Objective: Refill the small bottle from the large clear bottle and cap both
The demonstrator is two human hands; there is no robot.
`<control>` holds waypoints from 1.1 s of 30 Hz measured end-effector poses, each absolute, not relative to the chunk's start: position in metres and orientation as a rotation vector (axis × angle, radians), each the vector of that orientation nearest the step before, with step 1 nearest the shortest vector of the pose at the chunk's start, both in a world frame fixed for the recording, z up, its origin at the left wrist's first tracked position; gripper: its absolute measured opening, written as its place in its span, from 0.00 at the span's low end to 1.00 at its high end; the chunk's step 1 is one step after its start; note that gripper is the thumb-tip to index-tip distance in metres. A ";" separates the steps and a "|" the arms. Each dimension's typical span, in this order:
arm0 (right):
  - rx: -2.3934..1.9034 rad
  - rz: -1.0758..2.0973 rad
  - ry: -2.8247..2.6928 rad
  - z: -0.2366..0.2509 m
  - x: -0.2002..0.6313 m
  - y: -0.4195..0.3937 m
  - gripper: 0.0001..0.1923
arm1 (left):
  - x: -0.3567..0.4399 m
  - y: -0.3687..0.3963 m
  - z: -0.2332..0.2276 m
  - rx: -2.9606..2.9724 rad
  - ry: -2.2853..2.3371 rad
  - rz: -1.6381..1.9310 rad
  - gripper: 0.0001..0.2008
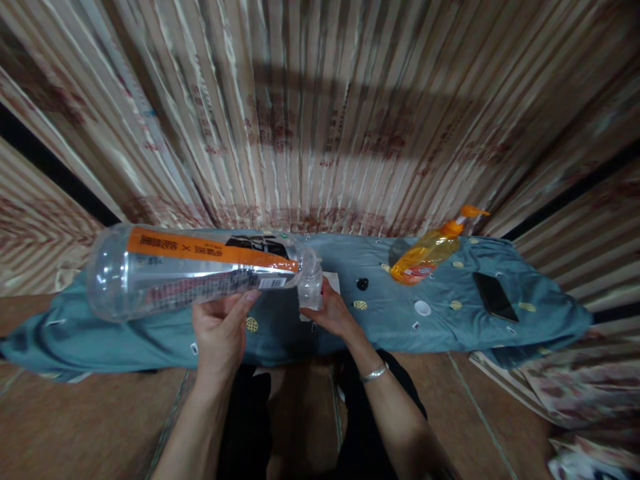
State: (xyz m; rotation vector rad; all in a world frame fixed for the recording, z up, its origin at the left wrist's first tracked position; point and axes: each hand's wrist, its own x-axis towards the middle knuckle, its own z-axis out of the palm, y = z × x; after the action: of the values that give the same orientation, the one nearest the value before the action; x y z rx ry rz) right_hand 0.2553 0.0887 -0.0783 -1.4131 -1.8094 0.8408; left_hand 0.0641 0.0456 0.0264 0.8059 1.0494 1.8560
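A large clear plastic bottle [193, 270] is held sideways by the left hand [220, 333] — its neck meeting a small clear container [310, 287] gripped by the right hand [334, 313].

clear bottle [190, 270] with orange label, blue-grey cloth [400, 320] perhaps yellow-dotted, orange pump bottle [430, 252]

across the top of your frame hangs a pleated striped curtain [320, 113] in beige and brown, with reddish printed marks and a dark horizontal shadow band near the upper middle. below it, in the centre, a low surface lies under a blue-grey cloth [450, 313] with small yellow dots. along the bottom you see brown floor [90, 427], with patterned fabric [590, 400] at the lower right.
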 end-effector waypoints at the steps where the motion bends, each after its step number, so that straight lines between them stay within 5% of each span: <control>1: -1.410 0.837 -1.812 -0.079 0.255 0.089 0.46 | 0.064 0.046 0.026 0.802 1.051 1.854 0.22; 33: -1.386 0.854 -1.806 -0.081 0.257 0.089 0.44 | 0.067 0.046 0.028 0.831 1.076 1.861 0.19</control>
State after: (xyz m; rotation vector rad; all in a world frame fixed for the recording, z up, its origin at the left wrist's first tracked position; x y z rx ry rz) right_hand 0.2567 0.0894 -0.0805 -1.3859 -1.8062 0.8540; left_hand 0.0666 0.0460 0.0280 0.8311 1.0764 1.8610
